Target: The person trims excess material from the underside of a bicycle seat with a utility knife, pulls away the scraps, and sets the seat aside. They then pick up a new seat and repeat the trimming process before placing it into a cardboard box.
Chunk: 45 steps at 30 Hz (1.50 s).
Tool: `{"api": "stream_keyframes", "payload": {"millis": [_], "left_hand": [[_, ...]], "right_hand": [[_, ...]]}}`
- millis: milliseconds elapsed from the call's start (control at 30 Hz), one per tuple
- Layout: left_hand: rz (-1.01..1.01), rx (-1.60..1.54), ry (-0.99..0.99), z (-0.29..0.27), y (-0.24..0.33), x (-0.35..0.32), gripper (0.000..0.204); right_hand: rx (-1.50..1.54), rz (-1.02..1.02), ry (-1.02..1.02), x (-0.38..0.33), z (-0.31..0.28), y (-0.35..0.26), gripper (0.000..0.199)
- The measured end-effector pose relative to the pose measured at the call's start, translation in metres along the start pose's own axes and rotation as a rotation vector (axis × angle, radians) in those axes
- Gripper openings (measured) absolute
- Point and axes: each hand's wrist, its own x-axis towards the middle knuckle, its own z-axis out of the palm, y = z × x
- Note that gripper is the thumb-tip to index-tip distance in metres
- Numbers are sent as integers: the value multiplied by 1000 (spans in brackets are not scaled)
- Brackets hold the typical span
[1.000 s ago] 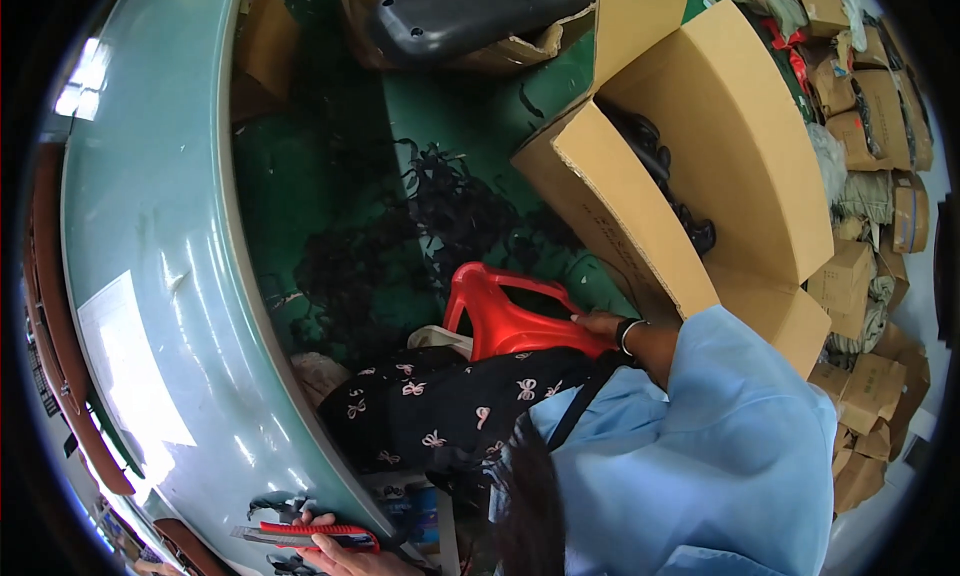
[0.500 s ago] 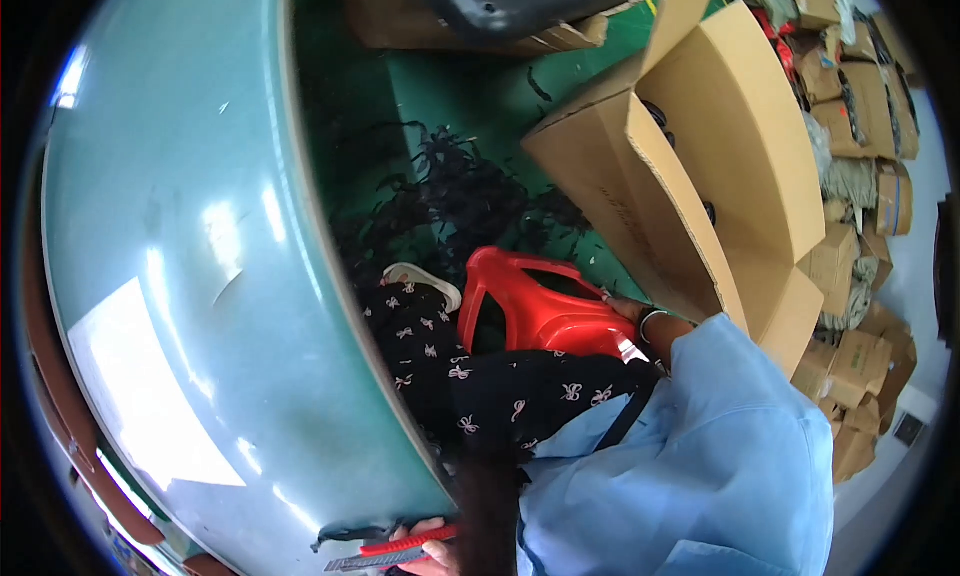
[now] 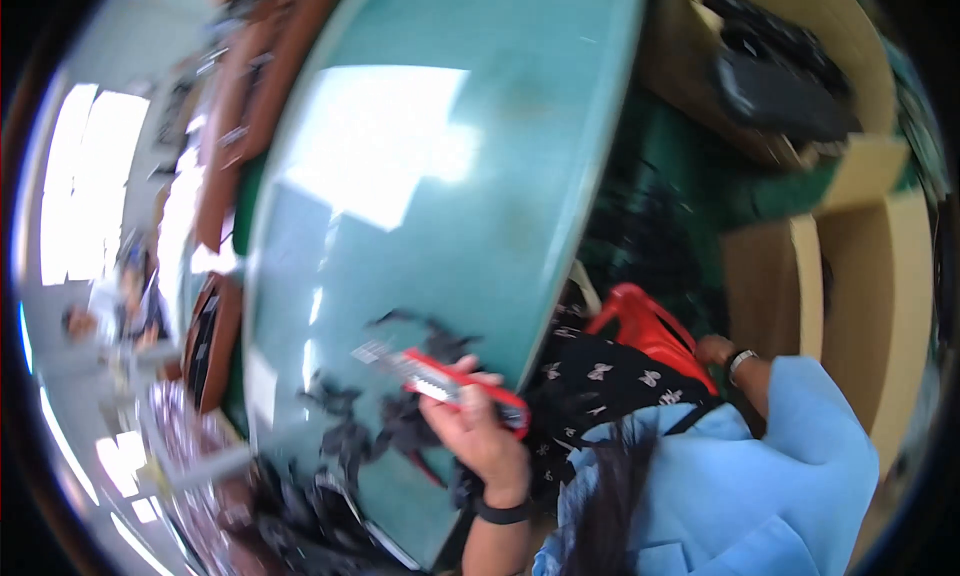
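My left hand [image 3: 475,436] is over the teal tabletop [image 3: 500,176], closed round a red utility knife [image 3: 512,412]. Its blade is out and points to the far left, blurred by motion. Dark, thin scraps [image 3: 345,436] lie on the table beside and beneath that hand. Low on the right, my right hand [image 3: 714,351] is at the edge of a red plastic stool [image 3: 645,321], its fingers curled against the rim. My legs, in black patterned cloth, hide part of the stool.
An open cardboard box [image 3: 765,286] stands right of the stool. Beyond it, another carton [image 3: 680,66] holds black moulded parts [image 3: 785,91]. Dark scraps [image 3: 650,226] cover some of the green floor. Black items [image 3: 310,516] sit at the table's near left; a person [image 3: 105,311] is far left.
The view has swung left, bringing more of the table in. My left hand has come up over the tabletop with the utility knife. My right hand remains at the stool.
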Motion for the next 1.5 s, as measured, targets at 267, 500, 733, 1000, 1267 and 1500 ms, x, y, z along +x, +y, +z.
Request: {"api": "stream_keyframes", "payload": {"millis": [267,500,733,1000,1267,1500], "left_hand": [[20,-329,100,-62,-13,-120,37],[-83,-369,423,-132,-39,-175,37],[-62,-474,492,-117,-56,-186,36],[-154,-489,550,-136,-66,-187,38],[16,-429,479,-146,-30,-152,51],[9,-465,368,-140,-41,-152,57]], "right_hand": [[-596,-825,225,-210,-179,-164,39],[-253,-1675,-125,-403,-176,-305,23],[-593,-1712,852,-349,-97,-420,28],[-387,-1572,764,-331,-135,-392,30],[137,-1156,-242,-406,-147,-375,22],[561,-1161,-694,-401,-80,-390,18]]}}
